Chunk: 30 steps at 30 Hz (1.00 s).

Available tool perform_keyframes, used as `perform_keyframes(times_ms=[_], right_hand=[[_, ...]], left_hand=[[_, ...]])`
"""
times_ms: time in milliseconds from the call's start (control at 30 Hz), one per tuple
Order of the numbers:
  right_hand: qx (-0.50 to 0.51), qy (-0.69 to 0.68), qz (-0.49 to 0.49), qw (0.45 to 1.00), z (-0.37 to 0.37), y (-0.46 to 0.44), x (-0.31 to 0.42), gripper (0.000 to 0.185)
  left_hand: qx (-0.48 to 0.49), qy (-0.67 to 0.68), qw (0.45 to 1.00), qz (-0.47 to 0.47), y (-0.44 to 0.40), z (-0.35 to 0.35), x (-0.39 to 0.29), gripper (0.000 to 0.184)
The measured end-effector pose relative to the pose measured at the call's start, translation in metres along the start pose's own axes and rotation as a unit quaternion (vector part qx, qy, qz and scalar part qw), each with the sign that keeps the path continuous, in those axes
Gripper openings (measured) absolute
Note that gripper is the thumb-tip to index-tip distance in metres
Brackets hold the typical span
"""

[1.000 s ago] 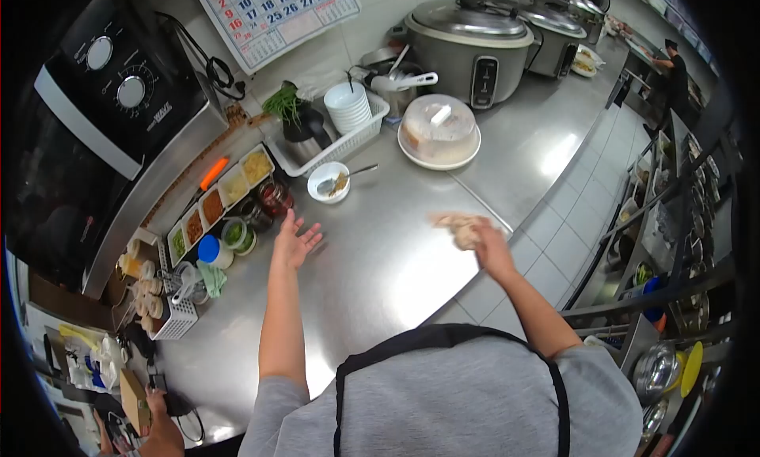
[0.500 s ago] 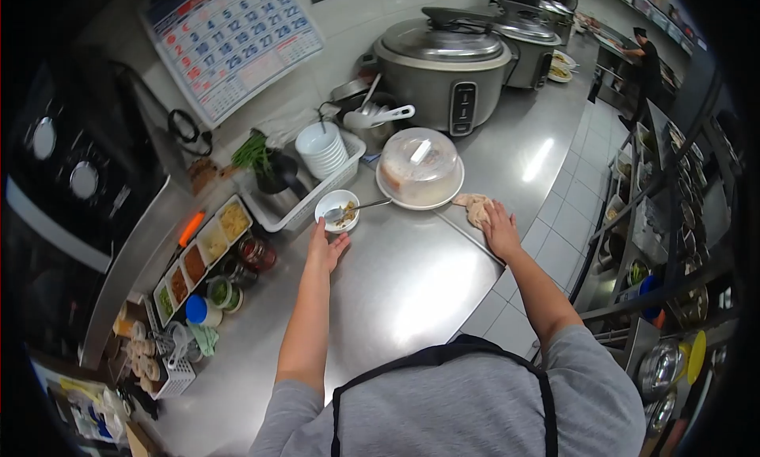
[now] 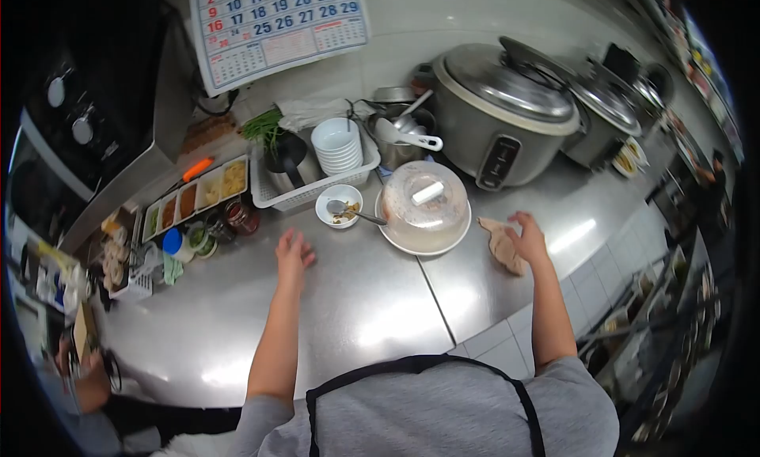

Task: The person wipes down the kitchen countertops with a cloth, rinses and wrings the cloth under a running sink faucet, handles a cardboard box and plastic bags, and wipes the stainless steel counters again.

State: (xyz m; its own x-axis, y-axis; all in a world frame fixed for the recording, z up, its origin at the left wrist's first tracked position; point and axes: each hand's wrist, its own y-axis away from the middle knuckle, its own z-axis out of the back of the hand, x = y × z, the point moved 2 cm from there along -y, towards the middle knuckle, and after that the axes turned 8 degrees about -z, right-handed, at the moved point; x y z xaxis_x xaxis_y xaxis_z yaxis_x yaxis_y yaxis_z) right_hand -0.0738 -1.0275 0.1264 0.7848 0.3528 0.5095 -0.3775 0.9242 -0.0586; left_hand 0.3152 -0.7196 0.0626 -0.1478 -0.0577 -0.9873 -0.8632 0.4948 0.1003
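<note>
My left hand (image 3: 294, 251) hovers over the steel counter with its fingers apart and nothing in it. Just up and to its right stands a small white bowl (image 3: 324, 201) with food scraps inside and a spoon (image 3: 366, 216) leaning out over its rim. My right hand (image 3: 528, 239) is at the right edge of a crumpled beige cloth (image 3: 502, 248), fingers loosely spread; whether the fingertips touch the cloth I cannot tell. Between the hands sits a white plate (image 3: 434, 252) under a clear plastic dome cover (image 3: 412, 189) with a white handle.
Behind are a white basket (image 3: 297, 194) with stacked bowls (image 3: 337, 147), a pot of utensils (image 3: 404, 150) and a large rice cooker (image 3: 507, 113). Left are a condiment tray (image 3: 188, 200) and jars (image 3: 240, 217). Another person's hand (image 3: 91, 378) shows at lower left.
The view has turned, shifting the counter. My left hand has drawn back from the bowl. My right hand has lifted from lying flat beside the cloth, which now lies more spread out.
</note>
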Motion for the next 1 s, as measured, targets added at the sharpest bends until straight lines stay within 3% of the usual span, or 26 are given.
perform_keyframes(times_ms=[67, 100, 133, 200, 233, 267, 333, 367, 467, 600, 800, 1000], right_hand=[[-0.041, -0.168, 0.225, 0.959, 0.035, -0.022, 0.077, 0.022], [-0.005, -0.171, 0.258, 0.951, 0.048, -0.028, 0.119, 0.024], [-0.004, -0.146, 0.353, 0.924, 0.050, -0.042, 0.150, 0.027], [0.014, -0.107, 0.447, 0.888, 0.027, -0.086, 0.192, 0.038], [0.027, -0.072, 0.438, 0.896, 0.014, -0.105, 0.211, 0.046], [-0.015, -0.016, 0.472, 0.881, -0.008, -0.134, 0.226, 0.054], [-0.022, 0.072, 0.422, 0.903, -0.039, -0.179, 0.258, 0.057], [-0.076, 0.114, 0.428, 0.893, -0.063, -0.212, 0.265, 0.058], [-0.077, 0.162, 0.345, 0.921, -0.090, -0.256, 0.281, 0.053], [-0.002, 0.237, 0.290, 0.927, -0.103, -0.290, 0.292, 0.044], [-0.091, 0.044, 0.300, 0.949, -0.028, -0.281, 0.318, 0.027], [-0.186, -0.043, 0.389, 0.901, -0.009, -0.244, 0.301, 0.030]], left_hand=[[-0.064, -0.155, 0.980, -0.107, 0.060, 0.017, -0.005, 0.044], [-0.095, -0.195, 0.959, -0.182, 0.091, 0.027, 0.000, 0.041], [-0.125, -0.235, 0.930, -0.254, 0.123, 0.037, 0.007, 0.039], [-0.166, -0.365, 0.891, -0.212, 0.187, 0.051, 0.015, 0.036], [-0.176, -0.418, 0.862, -0.224, 0.217, 0.051, 0.013, 0.037], [-0.216, -0.391, 0.871, -0.204, 0.238, 0.060, 0.034, 0.035], [-0.268, -0.391, 0.863, -0.176, 0.262, 0.059, 0.043, 0.034], [-0.296, -0.388, 0.855, -0.173, 0.267, 0.057, 0.046, 0.033], [-0.387, -0.411, 0.808, -0.171, 0.253, 0.041, 0.040, 0.032], [-0.381, -0.502, 0.763, -0.142, 0.252, 0.043, 0.044, 0.033], [-0.382, -0.515, 0.759, -0.113, 0.250, 0.043, 0.044, 0.037], [-0.387, -0.504, 0.763, -0.117, 0.247, 0.043, 0.043, 0.038]])
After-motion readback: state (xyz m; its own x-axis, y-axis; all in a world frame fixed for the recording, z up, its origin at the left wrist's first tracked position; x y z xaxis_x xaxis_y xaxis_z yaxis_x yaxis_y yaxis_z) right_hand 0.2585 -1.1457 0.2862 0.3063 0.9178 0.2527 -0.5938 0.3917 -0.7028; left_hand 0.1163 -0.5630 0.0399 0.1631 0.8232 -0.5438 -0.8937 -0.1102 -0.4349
